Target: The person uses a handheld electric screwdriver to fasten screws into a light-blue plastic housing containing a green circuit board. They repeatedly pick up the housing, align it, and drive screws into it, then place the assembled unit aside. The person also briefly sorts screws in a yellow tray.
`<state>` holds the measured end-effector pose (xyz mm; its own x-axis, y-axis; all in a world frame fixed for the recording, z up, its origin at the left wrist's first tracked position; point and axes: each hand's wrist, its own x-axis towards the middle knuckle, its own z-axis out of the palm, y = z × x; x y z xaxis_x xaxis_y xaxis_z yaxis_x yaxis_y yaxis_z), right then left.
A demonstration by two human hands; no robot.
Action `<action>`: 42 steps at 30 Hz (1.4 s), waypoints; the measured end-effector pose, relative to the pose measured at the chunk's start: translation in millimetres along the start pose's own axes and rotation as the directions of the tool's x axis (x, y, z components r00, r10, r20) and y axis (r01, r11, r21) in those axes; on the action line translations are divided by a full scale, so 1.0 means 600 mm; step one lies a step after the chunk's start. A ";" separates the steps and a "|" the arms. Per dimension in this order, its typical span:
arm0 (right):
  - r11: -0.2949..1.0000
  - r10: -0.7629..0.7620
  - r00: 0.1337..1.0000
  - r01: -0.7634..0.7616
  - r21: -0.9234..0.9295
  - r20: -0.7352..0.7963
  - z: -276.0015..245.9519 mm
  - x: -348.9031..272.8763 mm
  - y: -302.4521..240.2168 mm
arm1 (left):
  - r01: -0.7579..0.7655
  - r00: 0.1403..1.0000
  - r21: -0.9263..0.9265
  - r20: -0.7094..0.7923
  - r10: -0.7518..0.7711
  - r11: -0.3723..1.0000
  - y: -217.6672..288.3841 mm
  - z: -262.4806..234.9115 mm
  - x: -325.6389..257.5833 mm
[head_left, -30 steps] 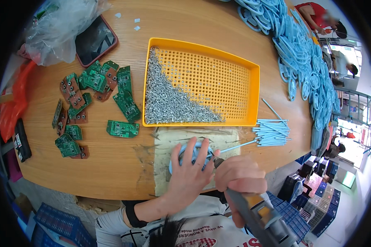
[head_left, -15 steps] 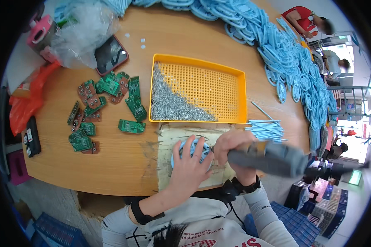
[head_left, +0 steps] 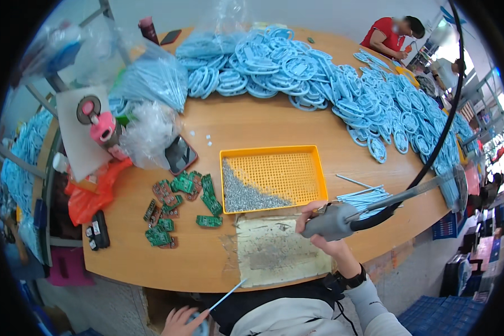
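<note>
At the lower edge, beyond the table's front, my left hand (head_left: 179,323) closes on a light-blue plastic piece (head_left: 204,327), which is mostly cut off by the picture's edge. From it a thin blue rod (head_left: 228,295) points up and right. My right hand (head_left: 335,246) is wrapped round a grey corded power screwdriver (head_left: 335,222), held above the right part of a worn, pale mat (head_left: 280,249). The tool's tip is hidden by the hand. Just past the mat lies a yellow perforated tray (head_left: 274,209) with small metal screws (head_left: 249,190) heaped at its left.
Green and brown circuit boards (head_left: 161,236) and a phone (head_left: 180,155) lie left. Blue rods (head_left: 367,196) lie right of the tray. Blue oval plastic pieces (head_left: 297,67) pile along the back and right. A black cord (head_left: 439,134) hangs right; a person in red (head_left: 382,42) sits beyond.
My left hand has left the mat for the lower edge, taking the blue piece along. My right hand stays near the mat's right side, screwdriver gripped. The view has tilted up, showing more background.
</note>
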<state>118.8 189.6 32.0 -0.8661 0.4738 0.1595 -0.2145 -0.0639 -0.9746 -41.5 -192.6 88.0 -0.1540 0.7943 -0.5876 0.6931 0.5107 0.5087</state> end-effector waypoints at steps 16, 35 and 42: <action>0.873 -0.085 0.901 -0.139 -0.468 -0.426 -0.137 -0.096 -0.037 | -0.387 0.515 -0.050 -0.840 0.171 0.921 -0.011 -0.405 0.533; 0.637 -0.236 0.775 -0.331 -0.696 -0.586 -0.241 -0.102 -0.044 | 0.020 0.691 0.263 -0.701 0.176 0.965 0.057 -0.490 0.871; 0.688 -0.194 0.902 -0.156 -0.709 -0.387 -0.161 -0.008 -0.015 | -0.233 0.593 0.384 -0.673 0.443 0.894 0.078 -0.388 0.770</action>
<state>168.3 272.8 25.1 -0.5646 0.7792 0.2720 0.3079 0.5047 -0.8065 -244.0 275.0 -13.1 -0.2575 0.9183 0.3006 0.9256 0.1451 0.3496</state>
